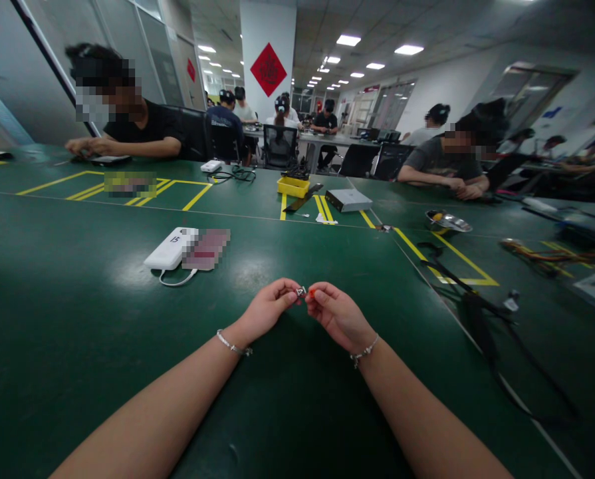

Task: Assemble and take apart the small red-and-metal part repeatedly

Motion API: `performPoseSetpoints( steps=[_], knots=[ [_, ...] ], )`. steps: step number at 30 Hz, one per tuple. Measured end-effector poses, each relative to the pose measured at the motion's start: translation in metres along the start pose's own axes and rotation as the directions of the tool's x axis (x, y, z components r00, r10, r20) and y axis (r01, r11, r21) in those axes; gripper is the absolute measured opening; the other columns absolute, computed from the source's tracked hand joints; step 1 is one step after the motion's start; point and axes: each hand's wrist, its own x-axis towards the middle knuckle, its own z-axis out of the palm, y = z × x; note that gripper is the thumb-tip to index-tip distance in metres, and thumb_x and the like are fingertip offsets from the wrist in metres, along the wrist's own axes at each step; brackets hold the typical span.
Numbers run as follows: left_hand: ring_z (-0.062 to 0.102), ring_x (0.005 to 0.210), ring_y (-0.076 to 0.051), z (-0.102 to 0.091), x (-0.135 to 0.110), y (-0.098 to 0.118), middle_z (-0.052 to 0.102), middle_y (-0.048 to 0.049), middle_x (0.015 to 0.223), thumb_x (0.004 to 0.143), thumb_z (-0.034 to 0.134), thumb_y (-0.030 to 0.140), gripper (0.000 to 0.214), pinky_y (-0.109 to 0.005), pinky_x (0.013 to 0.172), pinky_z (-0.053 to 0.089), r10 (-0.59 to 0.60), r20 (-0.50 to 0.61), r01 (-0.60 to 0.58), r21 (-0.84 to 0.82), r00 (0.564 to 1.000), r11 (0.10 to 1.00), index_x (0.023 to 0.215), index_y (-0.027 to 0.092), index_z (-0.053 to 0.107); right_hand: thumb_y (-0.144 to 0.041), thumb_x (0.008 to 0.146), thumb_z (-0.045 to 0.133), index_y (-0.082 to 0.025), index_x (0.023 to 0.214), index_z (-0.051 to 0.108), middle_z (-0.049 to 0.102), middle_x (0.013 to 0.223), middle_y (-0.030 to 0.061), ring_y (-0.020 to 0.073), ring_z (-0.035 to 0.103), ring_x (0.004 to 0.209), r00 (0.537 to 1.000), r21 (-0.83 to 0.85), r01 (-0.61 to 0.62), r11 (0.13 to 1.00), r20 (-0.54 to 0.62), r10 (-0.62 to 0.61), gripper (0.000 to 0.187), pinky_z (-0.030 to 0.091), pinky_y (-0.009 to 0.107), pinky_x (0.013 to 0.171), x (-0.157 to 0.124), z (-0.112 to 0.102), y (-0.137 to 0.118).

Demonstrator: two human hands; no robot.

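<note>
My left hand and my right hand meet above the green table mat, fingertips almost touching. The left pinches a tiny silver metal part. The right pinches a tiny orange piece right beside it. Both wrists wear thin bead bracelets. The two small parts are too small to make out in detail.
A white power bank with a cable lies ahead to the left. Farther off sit a yellow parts bin, a grey box and a metal dish. Black cables trail on the right. Other people work at the table's far side.
</note>
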Motion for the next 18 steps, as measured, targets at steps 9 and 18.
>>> performPoseSetpoints(
  steps=[9,18],
  knots=[
    [0.049,0.061,-0.01,0.002,-0.002,0.0,0.056,-0.0009,0.069,0.082,0.037,0.037,0.028,-0.022,0.056,0.035,-0.057,0.078,0.054,0.039,0.995,0.998,0.075,0.014,0.052,-0.027,0.061,0.066,-0.02,0.075,0.062,0.062,0.071,-0.0001,0.0104,0.053,0.063,0.964,-0.262,0.135,0.956,-0.189,-0.188,0.017,0.041,0.029,0.068,0.003,0.002,0.004],
    [0.046,0.056,-0.009,0.011,-0.004,0.001,0.054,0.0004,0.064,0.081,0.037,0.038,0.029,-0.021,0.052,0.033,-0.122,0.022,0.12,0.063,0.992,0.991,0.071,0.014,0.051,-0.031,0.06,0.065,-0.02,0.08,0.066,0.066,0.077,0.0031,0.0159,0.057,0.074,0.912,-0.472,0.149,0.869,-0.274,-0.306,0.024,0.041,0.033,0.076,0.005,0.006,0.011]
  ],
)
